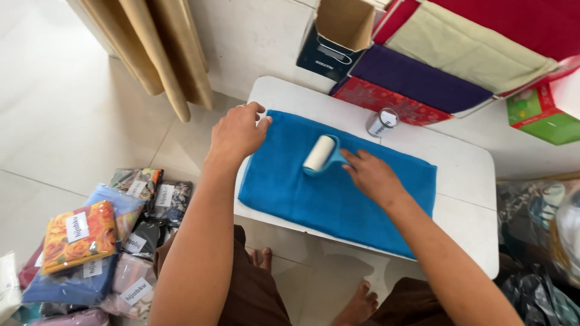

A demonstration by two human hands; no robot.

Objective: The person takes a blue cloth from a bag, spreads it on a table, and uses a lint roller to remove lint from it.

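Gripped in the right hand (371,175), fingers closed round its blue handle, a lint roller (320,154) lies with its white drum flat on the cloth. Left hand (238,131) holds nothing: it lies palm down, fingers spread, pinning the cloth's far left corner.

Items, largest first:
- Low white table (465,175), rectangular, bearing the work.
- Blue folded cloth (338,199), spread flat across the table's middle, its near edge at the table's front rim.
- Stack of folded fabrics (423,78), purple, cream and red, beyond the table's far edge.
- Pile of bagged patterned cloths (96,241) on the floor, left of the person's knee.
- Open cardboard box (338,36), standing beyond the table.
- Small cylinder with a white wrap (382,122), upright on the table near the far edge, apart from the cloth.

Assessment: lint rolling appears under way, roller at the cloth's upper middle. The next stroke calls for steady downward pressure while the flat hand keeps the fabric from creeping.
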